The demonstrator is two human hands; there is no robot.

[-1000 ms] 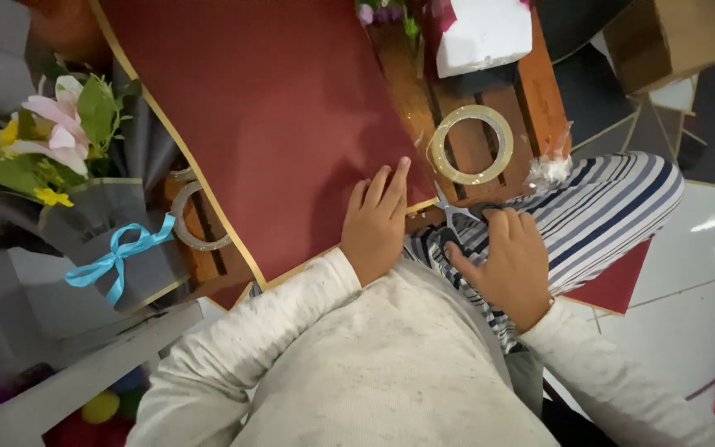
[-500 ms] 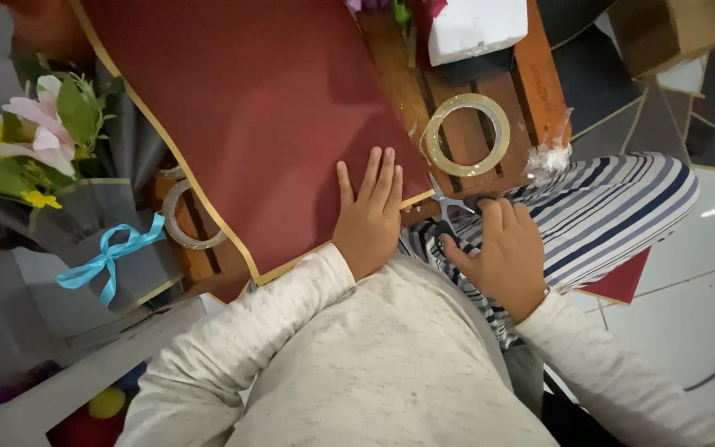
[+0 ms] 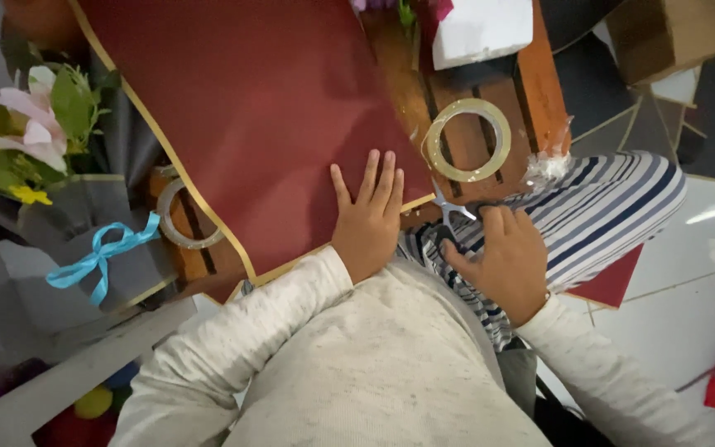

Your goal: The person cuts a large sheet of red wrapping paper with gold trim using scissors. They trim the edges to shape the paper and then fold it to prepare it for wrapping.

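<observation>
**Two hands at the sheet's near edge: slip and snag risks**

Two bare hands are seen at the near edge of a slatted brown wooden bench (image 3: 490, 79). The left hand (image 3: 367, 217) is laid flat, fingers straight and close together, on the near corner of a large dark-red wrapping sheet with a thin gold border (image 3: 250, 108); nothing is gripped, the sheet is only pressed down. The sheet is spread across most of the bench top, its near corner overhanging towards the person.

The right hand (image 3: 502, 261) is curled around a pair of small silver scissors (image 3: 450, 209), blades pointing at the sheet's gold border just beside the left fingertips. How far the blades are opened cannot be told.

Noted nearby: a clear roll of adhesive tape (image 3: 467, 139) just beyond the scissors, a second tape roll (image 3: 182, 217) partly under the sheet at the left edge, a white foam block (image 3: 482, 29) at the far edge, and a grey-wrapped flower bouquet with a light-blue ribbon (image 3: 84, 248) off the left side.

Risks judged:
- The left fingers could be nicked, being so near the blade tips.
- The sheet could be torn or cut crooked if the flat-hand pressure is eased, since it is otherwise unsecured.
- The sheet could be lifted unevenly by the roll under it, so a crease may be set.
</observation>
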